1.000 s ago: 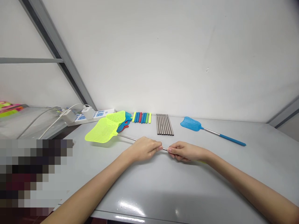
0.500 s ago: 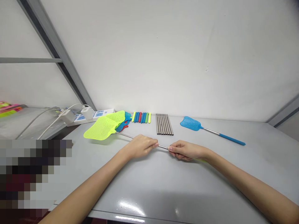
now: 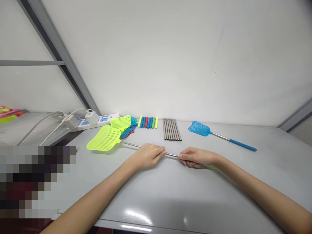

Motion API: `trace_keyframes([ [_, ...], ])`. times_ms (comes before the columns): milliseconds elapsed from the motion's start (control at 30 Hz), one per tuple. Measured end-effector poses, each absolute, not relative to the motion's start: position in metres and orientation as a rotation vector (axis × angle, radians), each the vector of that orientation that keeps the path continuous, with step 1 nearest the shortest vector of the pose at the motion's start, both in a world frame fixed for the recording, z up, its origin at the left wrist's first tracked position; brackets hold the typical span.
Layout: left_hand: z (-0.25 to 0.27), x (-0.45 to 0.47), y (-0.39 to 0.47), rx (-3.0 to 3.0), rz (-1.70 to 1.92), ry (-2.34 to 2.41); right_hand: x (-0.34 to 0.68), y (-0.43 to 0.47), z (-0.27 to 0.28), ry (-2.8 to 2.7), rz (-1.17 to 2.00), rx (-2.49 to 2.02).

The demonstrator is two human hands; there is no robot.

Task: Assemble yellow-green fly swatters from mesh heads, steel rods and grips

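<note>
A yellow fly swatter [image 3: 103, 138] with a thin metal rod is held above the grey table, its perforated head to the left. My left hand [image 3: 151, 155] is closed round the middle of the rod. Further right, my right hand [image 3: 196, 157] grips the same swatter near its handle end; a bit of yellow shows beneath the wrist. A short stretch of bare metal lies between the hands. Behind them, metal tubes [image 3: 172, 129] lie side by side, left of a blue fly swatter [image 3: 200, 128] with a blue handle.
Several coloured handle sleeves [image 3: 148, 122] are lined up near the wall. Left of them lies a pile of swatter heads [image 3: 121, 123] in yellow, blue and red. A white power strip [image 3: 104, 119] with plugs and cables sits at the table's [image 3: 156, 195] back left.
The yellow swatter's head has dipped slightly. My right hand has shifted a little to the right; both hands keep their grip.
</note>
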State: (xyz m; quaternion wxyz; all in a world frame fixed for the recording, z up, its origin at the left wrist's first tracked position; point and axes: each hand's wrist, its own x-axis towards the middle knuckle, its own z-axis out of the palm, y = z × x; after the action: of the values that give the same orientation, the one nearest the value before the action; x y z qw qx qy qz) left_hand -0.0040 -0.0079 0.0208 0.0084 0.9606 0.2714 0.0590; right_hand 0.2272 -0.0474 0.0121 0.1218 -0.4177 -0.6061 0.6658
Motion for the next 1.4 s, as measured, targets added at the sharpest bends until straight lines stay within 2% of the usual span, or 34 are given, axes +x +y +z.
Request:
trace_keyframes([
  [267, 0.019, 0.008, -0.022, 3.065, 0.300, 0.929, 0.226, -0.050, 0.012, -1.734, 1.949, -1.253],
  [467, 0.011, 0.020, -0.035, 3.095, 0.317, 0.803, 0.221, -0.051, 0.011, -1.794, 1.906, -1.243],
  [733, 0.003, 0.023, -0.039, 3.112, 0.359, 0.815, 0.215, -0.060, 0.012, -1.657, 2.005, -1.262],
  [1400, 0.007, 0.019, -0.029, 3.107, 0.246, 0.821, 0.211, -0.059, 0.009, -1.693, 1.945, -1.202],
])
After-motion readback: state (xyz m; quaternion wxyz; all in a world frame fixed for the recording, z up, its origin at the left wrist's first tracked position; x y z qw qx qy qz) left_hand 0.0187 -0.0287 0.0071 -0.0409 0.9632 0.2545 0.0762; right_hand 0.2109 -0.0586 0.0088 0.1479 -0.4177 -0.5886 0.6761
